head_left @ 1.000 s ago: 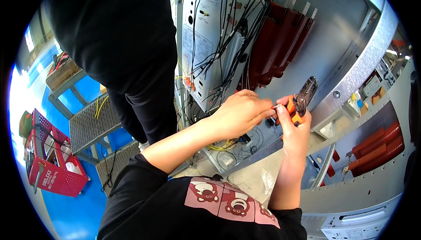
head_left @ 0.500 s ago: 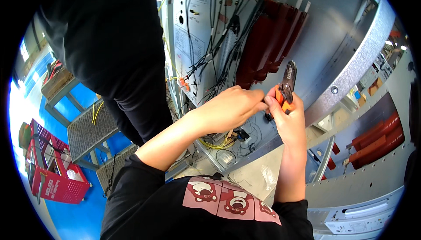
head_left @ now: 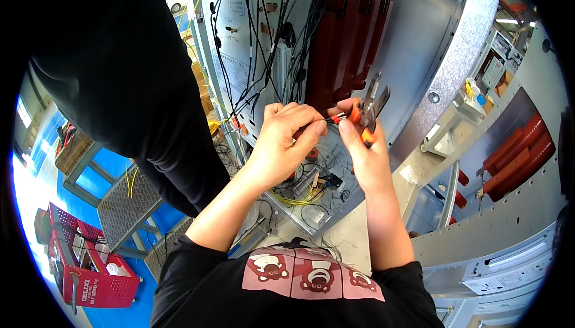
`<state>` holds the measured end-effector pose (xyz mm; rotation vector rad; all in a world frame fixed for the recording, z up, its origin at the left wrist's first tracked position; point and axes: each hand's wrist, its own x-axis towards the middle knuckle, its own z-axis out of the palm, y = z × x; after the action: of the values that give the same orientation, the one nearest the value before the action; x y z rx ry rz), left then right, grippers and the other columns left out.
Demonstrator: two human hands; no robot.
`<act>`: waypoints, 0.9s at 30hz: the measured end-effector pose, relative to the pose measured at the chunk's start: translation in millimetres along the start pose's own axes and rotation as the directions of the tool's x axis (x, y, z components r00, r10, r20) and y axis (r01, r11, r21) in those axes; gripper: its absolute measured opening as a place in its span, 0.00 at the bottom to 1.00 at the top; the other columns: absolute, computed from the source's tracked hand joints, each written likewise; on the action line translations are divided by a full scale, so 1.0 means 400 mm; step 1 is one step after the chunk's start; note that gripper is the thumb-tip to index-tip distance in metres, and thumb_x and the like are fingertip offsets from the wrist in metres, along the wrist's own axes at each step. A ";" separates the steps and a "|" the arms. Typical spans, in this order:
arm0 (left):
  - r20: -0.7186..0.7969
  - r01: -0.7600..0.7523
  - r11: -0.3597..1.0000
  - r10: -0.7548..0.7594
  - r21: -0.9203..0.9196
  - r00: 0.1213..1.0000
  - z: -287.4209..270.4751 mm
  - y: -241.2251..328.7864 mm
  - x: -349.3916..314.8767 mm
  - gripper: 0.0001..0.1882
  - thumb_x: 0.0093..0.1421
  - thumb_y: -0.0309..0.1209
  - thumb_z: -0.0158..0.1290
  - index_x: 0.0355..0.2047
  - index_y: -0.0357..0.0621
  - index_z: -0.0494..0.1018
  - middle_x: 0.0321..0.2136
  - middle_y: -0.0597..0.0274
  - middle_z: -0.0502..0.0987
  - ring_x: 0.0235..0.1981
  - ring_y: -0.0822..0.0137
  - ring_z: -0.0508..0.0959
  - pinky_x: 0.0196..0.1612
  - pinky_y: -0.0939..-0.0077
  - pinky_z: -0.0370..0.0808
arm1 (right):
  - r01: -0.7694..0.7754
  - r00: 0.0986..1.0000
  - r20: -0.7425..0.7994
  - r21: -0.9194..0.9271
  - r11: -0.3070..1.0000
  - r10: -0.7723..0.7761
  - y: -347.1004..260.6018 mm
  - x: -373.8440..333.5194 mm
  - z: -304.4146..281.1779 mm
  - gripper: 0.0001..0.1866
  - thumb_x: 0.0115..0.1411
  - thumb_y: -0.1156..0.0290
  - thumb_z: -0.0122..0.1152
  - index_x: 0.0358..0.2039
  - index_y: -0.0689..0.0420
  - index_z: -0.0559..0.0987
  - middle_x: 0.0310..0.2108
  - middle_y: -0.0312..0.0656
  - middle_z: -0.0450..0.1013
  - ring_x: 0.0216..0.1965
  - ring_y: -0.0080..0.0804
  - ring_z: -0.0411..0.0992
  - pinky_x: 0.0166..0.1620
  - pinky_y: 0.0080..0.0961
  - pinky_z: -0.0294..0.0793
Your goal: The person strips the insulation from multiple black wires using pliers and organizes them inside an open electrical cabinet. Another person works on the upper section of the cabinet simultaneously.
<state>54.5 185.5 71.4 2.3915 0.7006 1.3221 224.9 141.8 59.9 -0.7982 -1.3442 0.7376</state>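
In front of the cabinet, my left hand (head_left: 286, 135) is closed, thumb and forefinger pinching thin black wires (head_left: 330, 121). Their ends carry small red and white pieces and stick out toward my other hand. My right hand (head_left: 366, 159) grips wire strippers (head_left: 372, 107) with orange handles and dark jaws pointing up, the jaws spread apart. Its thumb and forefinger are close to the wire ends; whether they touch them I cannot tell. Behind my hands, bundled black cables (head_left: 254, 70) hang over a pale panel (head_left: 230, 58) with dark red insulators (head_left: 341, 46) beside it.
Loose wires and yellow cable (head_left: 296, 199) lie on the cabinet floor. A person in dark trousers (head_left: 179, 160) stands close on the left, near metal steps (head_left: 129, 193) and a red perforated cart (head_left: 99, 286). The cabinet's metal frame edge (head_left: 446, 82) curves past on the right.
The strippers have tilted and their jaws now show spread apart. My left hand has turned more upright, and the wires with red and white ends have come into sight. The whole view has shifted.
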 end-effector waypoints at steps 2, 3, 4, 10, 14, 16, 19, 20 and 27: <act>-0.056 0.030 1.000 -0.030 -0.003 0.998 0.004 -0.003 0.000 0.07 0.63 0.31 0.50 0.30 0.45 0.76 0.24 0.67 0.73 0.30 0.67 0.70 0.44 0.70 0.58 | 0.018 1.000 0.012 -0.166 0.986 -0.016 0.065 -0.028 -0.020 0.17 0.66 0.65 0.57 0.52 0.58 0.70 0.43 0.39 0.71 0.42 0.28 0.70 0.49 0.26 0.69; -0.078 0.038 0.999 -0.038 -0.003 0.996 0.003 -0.003 -0.002 0.08 0.64 0.31 0.50 0.29 0.44 0.75 0.24 0.67 0.73 0.30 0.68 0.70 0.44 0.70 0.58 | 0.046 0.999 0.020 -0.307 0.951 -0.042 0.092 -0.045 -0.025 0.19 0.66 0.64 0.57 0.53 0.57 0.69 0.43 0.40 0.72 0.42 0.32 0.71 0.50 0.28 0.68; -0.096 0.049 0.999 -0.050 -0.006 0.994 0.004 -0.004 -0.006 0.08 0.64 0.31 0.50 0.29 0.44 0.75 0.24 0.68 0.73 0.31 0.68 0.70 0.44 0.71 0.58 | -0.047 0.996 0.052 -0.402 0.914 0.074 0.082 -0.061 -0.019 0.19 0.66 0.63 0.56 0.53 0.57 0.69 0.44 0.44 0.71 0.44 0.36 0.71 0.51 0.30 0.68; -0.061 0.041 0.999 -0.042 -0.008 0.997 0.011 -0.009 -0.016 0.08 0.64 0.32 0.50 0.29 0.44 0.75 0.25 0.67 0.74 0.31 0.68 0.70 0.45 0.72 0.58 | 0.089 0.988 0.154 -0.535 0.840 -0.007 0.060 -0.070 0.010 0.24 0.65 0.62 0.54 0.58 0.61 0.65 0.49 0.54 0.70 0.49 0.53 0.71 0.52 0.37 0.69; 0.023 0.036 0.999 -0.035 -0.014 0.999 0.003 0.002 -0.015 0.08 0.63 0.31 0.50 0.29 0.44 0.75 0.24 0.65 0.73 0.30 0.67 0.69 0.44 0.71 0.58 | 0.064 0.982 0.178 -0.616 0.785 0.060 0.017 -0.054 0.006 0.26 0.64 0.64 0.54 0.60 0.62 0.63 0.50 0.56 0.69 0.51 0.55 0.70 0.52 0.40 0.70; 0.056 0.051 0.999 -0.051 0.001 0.997 -0.008 0.010 -0.015 0.08 0.62 0.31 0.51 0.28 0.44 0.75 0.22 0.64 0.71 0.28 0.66 0.68 0.43 0.71 0.57 | 0.053 0.983 0.168 -0.628 0.776 0.068 0.005 -0.058 0.009 0.24 0.64 0.65 0.53 0.57 0.62 0.65 0.49 0.56 0.69 0.48 0.55 0.71 0.49 0.41 0.70; 0.116 0.048 0.998 -0.051 0.033 0.992 -0.029 0.022 -0.012 0.09 0.63 0.32 0.50 0.28 0.44 0.75 0.21 0.65 0.69 0.27 0.67 0.67 0.43 0.71 0.57 | 0.090 0.983 0.182 -0.644 0.759 0.037 0.016 -0.060 0.011 0.19 0.64 0.65 0.53 0.51 0.61 0.67 0.47 0.54 0.70 0.44 0.56 0.72 0.45 0.43 0.71; 0.097 0.014 0.999 -0.017 0.029 0.995 -0.025 0.019 -0.013 0.09 0.63 0.32 0.50 0.27 0.44 0.74 0.20 0.66 0.69 0.26 0.68 0.67 0.43 0.71 0.57 | 0.108 0.982 0.187 -0.650 0.752 0.020 0.022 -0.061 0.011 0.17 0.64 0.65 0.53 0.49 0.60 0.68 0.46 0.53 0.70 0.43 0.56 0.72 0.43 0.43 0.71; 0.167 0.037 0.999 -0.039 0.012 0.985 -0.033 0.003 -0.022 0.09 0.64 0.33 0.50 0.28 0.45 0.74 0.21 0.69 0.69 0.27 0.70 0.68 0.45 0.72 0.56 | 0.105 0.990 0.139 -0.641 0.760 -0.020 0.066 -0.060 0.025 0.12 0.63 0.63 0.55 0.42 0.56 0.69 0.30 0.48 0.74 0.30 0.53 0.74 0.32 0.44 0.70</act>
<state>39.5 180.3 72.8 2.4485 0.7014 1.0893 212.6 137.0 25.2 -1.2620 -1.7658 0.2460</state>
